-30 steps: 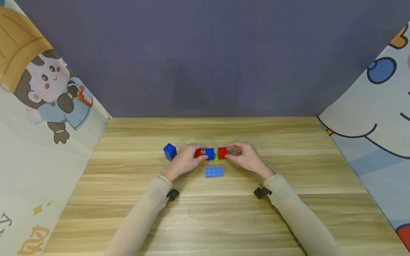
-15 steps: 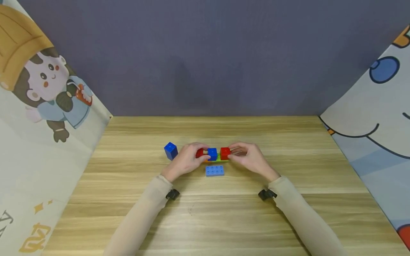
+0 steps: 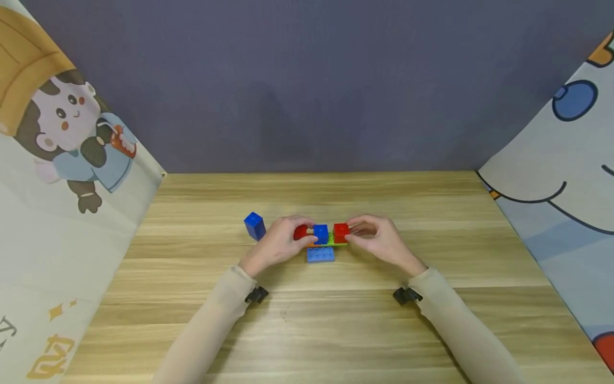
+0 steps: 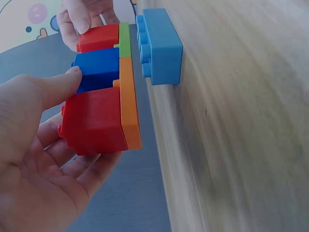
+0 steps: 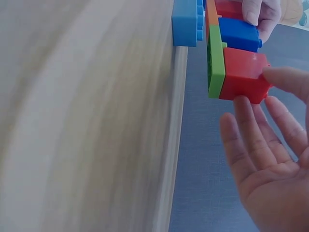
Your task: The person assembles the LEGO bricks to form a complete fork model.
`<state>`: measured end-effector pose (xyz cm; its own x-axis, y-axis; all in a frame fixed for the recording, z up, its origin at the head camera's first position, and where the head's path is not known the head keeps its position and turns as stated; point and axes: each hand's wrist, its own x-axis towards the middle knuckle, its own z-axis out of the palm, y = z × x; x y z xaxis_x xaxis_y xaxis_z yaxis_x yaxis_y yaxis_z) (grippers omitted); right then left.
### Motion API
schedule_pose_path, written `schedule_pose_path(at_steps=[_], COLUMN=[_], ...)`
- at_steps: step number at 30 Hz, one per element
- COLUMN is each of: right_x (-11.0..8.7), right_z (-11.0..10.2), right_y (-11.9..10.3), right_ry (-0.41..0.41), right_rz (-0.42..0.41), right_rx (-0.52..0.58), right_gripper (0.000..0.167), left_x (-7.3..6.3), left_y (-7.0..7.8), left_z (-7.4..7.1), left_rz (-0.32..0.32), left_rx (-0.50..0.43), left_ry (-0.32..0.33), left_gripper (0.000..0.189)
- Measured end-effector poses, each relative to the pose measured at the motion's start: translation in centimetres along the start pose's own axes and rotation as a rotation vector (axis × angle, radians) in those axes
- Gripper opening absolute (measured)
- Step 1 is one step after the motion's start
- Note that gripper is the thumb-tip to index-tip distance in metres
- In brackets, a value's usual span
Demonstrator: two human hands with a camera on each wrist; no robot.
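Note:
My two hands hold an assembly of toy building bricks by its ends. Its base joins an orange plate [image 4: 129,106] and a green plate [image 5: 216,63]. On top sit a red brick [image 4: 94,121], a dark blue brick [image 3: 320,234] and another red brick [image 5: 245,72]. With thumb and fingers, my left hand [image 3: 280,238] grips the left red brick, its thumb reaching the blue one. My right hand [image 3: 381,240] pinches the right red brick. Close in front of the assembly, a light blue eight-stud brick [image 3: 320,256] lies studs up on the table.
A tall dark blue block [image 3: 255,227] stands on the wooden table [image 3: 326,330] left of my left hand. Behind the table rises a dark grey-blue panel [image 3: 307,90], with printed cartoon panels on both sides.
Both hands have shifted the assembly a little to the right and towards me, narrowing the gap to the light blue brick. The grips look the same.

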<state>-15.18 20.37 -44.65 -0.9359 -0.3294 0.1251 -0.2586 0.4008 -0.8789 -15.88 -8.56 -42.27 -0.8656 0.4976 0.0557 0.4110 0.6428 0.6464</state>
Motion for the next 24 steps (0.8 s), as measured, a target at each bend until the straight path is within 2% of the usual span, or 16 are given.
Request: schedule_pose_path(at_steps=[16, 24], right_x=[-1.3, -1.5], right_z=[0.0, -0.1], right_y=[-0.1, -0.1], right_ry=[-0.013, -0.044], right_rz=[-0.048, -0.044], right_rx=[-0.017, 0.000], right_gripper=[0.027, 0.029], left_x=[-1.3, -1.7], left_y=[0.8, 0.7], left_z=[0.3, 0.5], left_rz=[0.037, 0.047], left_rx=[0.028, 0.005], left_ry=[0.000, -0.002], left_gripper=[0.037, 0.036])
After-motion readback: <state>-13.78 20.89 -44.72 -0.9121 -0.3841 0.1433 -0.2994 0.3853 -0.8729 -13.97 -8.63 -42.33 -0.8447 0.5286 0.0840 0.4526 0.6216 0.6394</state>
